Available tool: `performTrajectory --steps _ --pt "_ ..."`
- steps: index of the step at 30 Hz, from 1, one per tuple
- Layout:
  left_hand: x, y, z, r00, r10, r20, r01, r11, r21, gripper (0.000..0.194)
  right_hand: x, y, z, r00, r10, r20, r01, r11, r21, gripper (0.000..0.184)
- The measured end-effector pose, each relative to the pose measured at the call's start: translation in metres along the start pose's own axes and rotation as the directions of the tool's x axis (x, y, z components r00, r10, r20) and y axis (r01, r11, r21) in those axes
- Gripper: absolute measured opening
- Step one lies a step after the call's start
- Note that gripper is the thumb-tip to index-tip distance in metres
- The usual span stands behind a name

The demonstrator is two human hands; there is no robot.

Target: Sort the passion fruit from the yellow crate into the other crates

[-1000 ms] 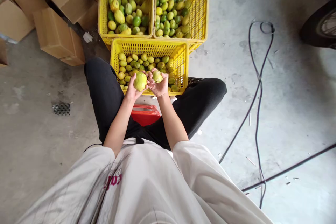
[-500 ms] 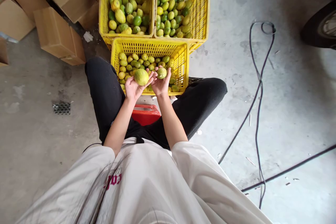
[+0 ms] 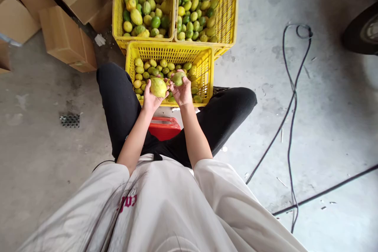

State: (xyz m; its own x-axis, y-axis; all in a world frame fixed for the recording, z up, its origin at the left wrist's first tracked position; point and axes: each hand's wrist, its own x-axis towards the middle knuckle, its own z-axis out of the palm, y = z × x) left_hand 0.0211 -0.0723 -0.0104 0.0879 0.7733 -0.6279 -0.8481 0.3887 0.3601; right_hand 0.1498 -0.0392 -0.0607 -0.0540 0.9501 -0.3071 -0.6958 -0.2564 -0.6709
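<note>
My left hand (image 3: 151,103) is closed around a large yellow-green lemon (image 3: 158,87), its fingers curled along the sides. A smaller, greener lemon (image 3: 178,78) sits in the fingers of my right hand (image 3: 182,94). Both hands are close together, above the near part of a yellow plastic crate (image 3: 210,75) that stands between my knees. Yellow and green lemons (image 3: 163,63) lie in that crate, some of them hidden under my hands.
Two more yellow crates, one at the back left (image 3: 114,12) and one at the back right (image 3: 236,12), hold lemons. Cardboard boxes (image 3: 66,41) are piled at the left. A red object (image 3: 163,130) lies between my legs. A black cable (image 3: 291,114) and a wheel (image 3: 362,27) are at the right.
My right hand has turned its lemon and raised it slightly, with the fingers closing more around it. My left fingers have curled up around the larger lemon, which shows another side.
</note>
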Motion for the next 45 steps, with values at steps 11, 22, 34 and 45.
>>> performTrajectory --steps 11,22,34,45 --pt "0.001 -0.002 0.002 1.000 -0.001 -0.003 0.001 0.997 -0.073 0.042 0.001 0.001 0.004 0.991 -0.004 -0.133 0.012 0.998 0.059 0.029" --pt "-0.001 0.002 0.000 0.999 0.042 0.011 -0.043 0.999 0.018 0.048 -0.014 -0.026 0.010 0.996 -0.074 -0.042 0.077 0.993 0.092 0.039" --pt "-0.009 0.003 0.002 0.996 0.035 0.084 -0.039 0.998 0.056 0.043 -0.027 -0.040 0.013 0.999 -0.030 -0.043 0.034 0.993 0.116 0.044" --pt "-0.004 0.005 -0.005 0.997 0.076 0.003 -0.076 0.995 0.065 0.034 -0.031 -0.045 0.022 0.995 -0.011 -0.101 0.019 0.997 0.073 0.037"
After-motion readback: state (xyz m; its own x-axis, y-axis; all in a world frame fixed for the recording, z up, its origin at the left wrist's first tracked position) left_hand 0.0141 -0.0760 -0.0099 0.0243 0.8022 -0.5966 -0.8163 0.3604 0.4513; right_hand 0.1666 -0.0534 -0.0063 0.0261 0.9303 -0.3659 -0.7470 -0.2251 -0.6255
